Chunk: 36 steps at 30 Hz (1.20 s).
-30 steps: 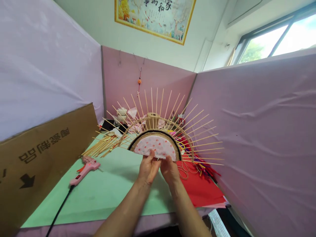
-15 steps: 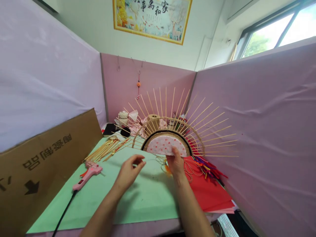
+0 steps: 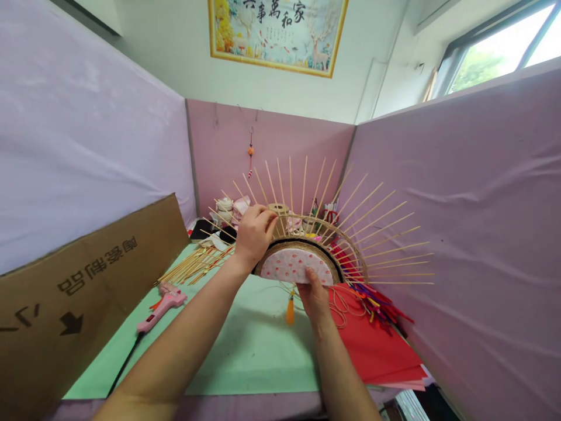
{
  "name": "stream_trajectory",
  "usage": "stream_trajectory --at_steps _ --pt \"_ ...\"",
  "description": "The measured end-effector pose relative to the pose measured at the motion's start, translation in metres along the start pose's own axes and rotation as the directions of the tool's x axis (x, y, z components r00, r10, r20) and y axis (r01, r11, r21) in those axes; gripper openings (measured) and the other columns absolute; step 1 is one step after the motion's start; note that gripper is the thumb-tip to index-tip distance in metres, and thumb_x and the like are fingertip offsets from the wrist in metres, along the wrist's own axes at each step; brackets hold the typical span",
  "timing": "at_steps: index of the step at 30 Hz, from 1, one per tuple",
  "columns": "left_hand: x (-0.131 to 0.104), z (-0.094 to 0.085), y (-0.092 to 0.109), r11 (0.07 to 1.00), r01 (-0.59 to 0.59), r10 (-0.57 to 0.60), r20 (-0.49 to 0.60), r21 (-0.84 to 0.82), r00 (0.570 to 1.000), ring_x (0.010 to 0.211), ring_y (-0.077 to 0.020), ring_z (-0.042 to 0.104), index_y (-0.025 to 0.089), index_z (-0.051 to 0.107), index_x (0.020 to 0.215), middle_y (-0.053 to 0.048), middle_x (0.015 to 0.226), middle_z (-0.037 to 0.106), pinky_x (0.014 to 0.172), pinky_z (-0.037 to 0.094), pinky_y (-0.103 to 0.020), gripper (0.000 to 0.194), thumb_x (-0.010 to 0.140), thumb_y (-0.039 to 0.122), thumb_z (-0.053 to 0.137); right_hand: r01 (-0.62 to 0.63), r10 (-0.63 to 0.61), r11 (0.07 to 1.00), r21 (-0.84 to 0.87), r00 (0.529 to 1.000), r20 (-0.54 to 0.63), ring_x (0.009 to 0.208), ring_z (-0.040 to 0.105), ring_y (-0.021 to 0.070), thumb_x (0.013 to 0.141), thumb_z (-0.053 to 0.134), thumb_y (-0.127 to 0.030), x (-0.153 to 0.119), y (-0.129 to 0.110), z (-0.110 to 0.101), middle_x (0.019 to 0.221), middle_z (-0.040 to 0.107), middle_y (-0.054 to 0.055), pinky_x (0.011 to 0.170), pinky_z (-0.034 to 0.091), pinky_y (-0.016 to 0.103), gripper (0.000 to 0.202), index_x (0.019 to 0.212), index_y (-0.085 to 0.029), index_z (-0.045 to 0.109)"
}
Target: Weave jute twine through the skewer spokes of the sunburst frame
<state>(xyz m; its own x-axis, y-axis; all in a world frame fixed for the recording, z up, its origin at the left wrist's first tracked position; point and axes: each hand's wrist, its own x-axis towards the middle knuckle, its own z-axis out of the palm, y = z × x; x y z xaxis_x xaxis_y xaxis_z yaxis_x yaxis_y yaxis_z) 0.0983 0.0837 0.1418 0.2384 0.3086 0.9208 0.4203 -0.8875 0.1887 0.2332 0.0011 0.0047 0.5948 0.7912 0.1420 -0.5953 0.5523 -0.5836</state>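
Note:
A half-round fan-shaped frame (image 3: 291, 264) stands over the table, its panel covered in white cloth with red-pink dots and edged with brown twine and a black band. Thin wooden sticks (image 3: 356, 202) radiate from it, and an arc of twine (image 3: 339, 226) runs across them. My right hand (image 3: 314, 295) grips the panel's bottom edge, thumb on the cloth. At the upper left of the frame, my left hand (image 3: 256, 231) is closed in a pinch on the twine arc among the sticks; its fingertips partly hide that spot. A yellow tassel (image 3: 290, 311) hangs below the panel.
On the green tabletop (image 3: 245, 351), a pink glue gun (image 3: 163, 307) lies left, near loose sticks (image 3: 195, 263). Red sheets (image 3: 377, 345) and coloured strips (image 3: 381, 304) lie right. A cardboard panel (image 3: 100, 280) borders the left; a twine spool (image 3: 279, 210) stands behind.
My left hand has moved up and forward from above the tabletop to the sticks and twine arc. My right hand still holds the panel, and the yellow tassel shows more fully.

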Motion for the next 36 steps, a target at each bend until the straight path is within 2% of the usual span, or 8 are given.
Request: stream_trajectory --at_steps 7,13,20,26,29,32,34,36 --pt "0.008 -0.001 0.002 0.995 -0.056 0.049 0.086 0.084 0.995 0.086 -0.0197 0.052 0.017 0.061 0.082 -0.006 0.085 0.057 0.08 0.042 -0.032 0.016 0.089 0.024 0.049 -0.002 0.002 1.0 0.013 1.0 -0.016 0.094 0.066 0.0191 0.062 0.077 -0.022 0.003 0.001 -0.004 0.097 0.072 -0.001 0.09 0.052 0.042 0.04 0.099 -0.024 0.063" --pt "0.012 -0.002 0.004 0.995 -0.033 0.019 0.144 0.096 0.989 0.08 -0.0178 0.052 0.017 0.056 0.082 -0.006 0.085 0.053 0.076 0.043 -0.031 0.015 0.09 0.019 0.044 -0.029 0.03 0.999 0.035 0.999 -0.032 0.093 0.066 0.0185 0.061 0.078 -0.02 0.001 0.001 -0.001 0.095 0.071 -0.001 0.09 0.053 0.041 0.04 0.099 -0.024 0.063" --pt "0.004 -0.003 0.01 0.994 0.05 -0.055 0.046 0.101 0.997 0.086 -0.0188 0.051 0.016 0.057 0.082 -0.008 0.093 0.05 0.079 0.043 -0.033 0.012 0.087 0.017 0.047 -0.039 0.038 0.999 0.024 0.999 0.027 0.09 0.067 0.0179 0.067 0.075 -0.024 -0.001 0.001 -0.003 0.094 0.072 -0.001 0.089 0.053 0.04 0.033 0.098 -0.024 0.063" --pt "-0.006 -0.003 0.01 0.979 0.085 -0.074 -0.065 0.183 0.995 0.092 -0.0234 0.048 0.019 0.065 0.082 -0.008 0.089 0.054 0.083 0.039 -0.04 0.013 0.086 0.026 0.054 -0.058 0.057 0.998 0.022 0.997 0.042 0.092 0.066 0.0181 0.067 0.074 -0.024 -0.001 0.001 -0.006 0.095 0.072 -0.001 0.091 0.051 0.041 0.031 0.096 -0.023 0.064" --pt "-0.009 -0.008 0.006 0.989 0.034 -0.022 -0.082 0.147 0.996 0.093 -0.0225 0.049 0.022 0.066 0.086 -0.007 0.09 0.058 0.084 0.037 -0.039 0.015 0.087 0.028 0.054 -0.053 0.051 0.998 0.034 0.998 0.034 0.094 0.066 0.0181 0.067 0.075 -0.024 -0.001 0.0 -0.007 0.095 0.072 -0.002 0.092 0.051 0.042 0.031 0.096 -0.024 0.064" --pt "-0.011 -0.017 0.001 0.997 0.047 -0.036 -0.161 0.066 0.986 0.092 -0.0205 0.051 0.022 0.064 0.097 -0.006 0.092 0.058 0.084 0.039 -0.036 0.017 0.089 0.027 0.051 -0.048 0.048 0.997 0.056 0.999 0.0 0.092 0.067 0.0178 0.065 0.076 -0.024 0.0 -0.002 -0.008 0.091 0.072 -0.003 0.091 0.052 0.041 0.033 0.095 -0.025 0.063" --pt "-0.011 -0.023 -0.002 0.991 0.096 -0.074 -0.217 0.092 0.973 0.093 -0.0215 0.05 0.021 0.065 0.096 -0.007 0.094 0.057 0.084 0.039 -0.037 0.017 0.088 0.029 0.053 -0.037 0.037 0.997 0.062 0.999 -0.013 0.09 0.067 0.0176 0.065 0.076 -0.024 0.001 -0.004 -0.008 0.089 0.072 -0.003 0.09 0.052 0.041 0.033 0.094 -0.024 0.062" --pt "-0.011 -0.028 -0.004 0.98 0.108 -0.073 -0.201 0.166 0.977 0.094 -0.023 0.048 0.022 0.067 0.09 -0.008 0.095 0.055 0.084 0.038 -0.039 0.016 0.086 0.031 0.055 -0.017 0.018 0.998 0.058 1.0 -0.011 0.09 0.067 0.0172 0.065 0.076 -0.024 0.001 -0.005 -0.008 0.089 0.071 -0.003 0.09 0.053 0.04 0.033 0.095 -0.024 0.061"
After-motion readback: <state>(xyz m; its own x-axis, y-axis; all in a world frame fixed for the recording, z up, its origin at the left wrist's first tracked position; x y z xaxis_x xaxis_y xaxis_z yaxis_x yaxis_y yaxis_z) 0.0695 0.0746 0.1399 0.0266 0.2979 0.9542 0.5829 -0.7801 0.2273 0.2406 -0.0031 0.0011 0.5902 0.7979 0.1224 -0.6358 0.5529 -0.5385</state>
